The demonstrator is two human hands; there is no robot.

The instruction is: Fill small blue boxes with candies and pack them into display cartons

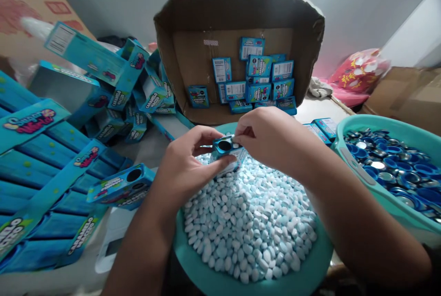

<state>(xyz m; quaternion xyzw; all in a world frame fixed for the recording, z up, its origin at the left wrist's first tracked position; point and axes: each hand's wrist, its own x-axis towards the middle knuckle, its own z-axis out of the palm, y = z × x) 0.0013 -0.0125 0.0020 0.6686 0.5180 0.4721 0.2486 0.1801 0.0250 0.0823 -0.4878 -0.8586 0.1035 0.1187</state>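
Observation:
My left hand [195, 160] is wrapped round a small blue candy box [230, 154] with a round dark hole in its top face. Close against the box's right end, the fingers of my right hand [263, 133] are pinched together at a small whitish piece, perhaps a candy. Both hands are above a turquoise tub [203, 282] heaped with pale blue and white candies [255, 222]. Left of my left forearm lies another blue box [120, 185], also with a round hole in it.
Behind the tub, a cardboard carton [196, 43] on its side holds several small blue boxes [258, 66]. A second turquoise basin [354, 167] with blue and silver caps [396, 167] stands right. Stacked display boxes [44, 185] fill the left, and a red bag [358, 73] lies back right.

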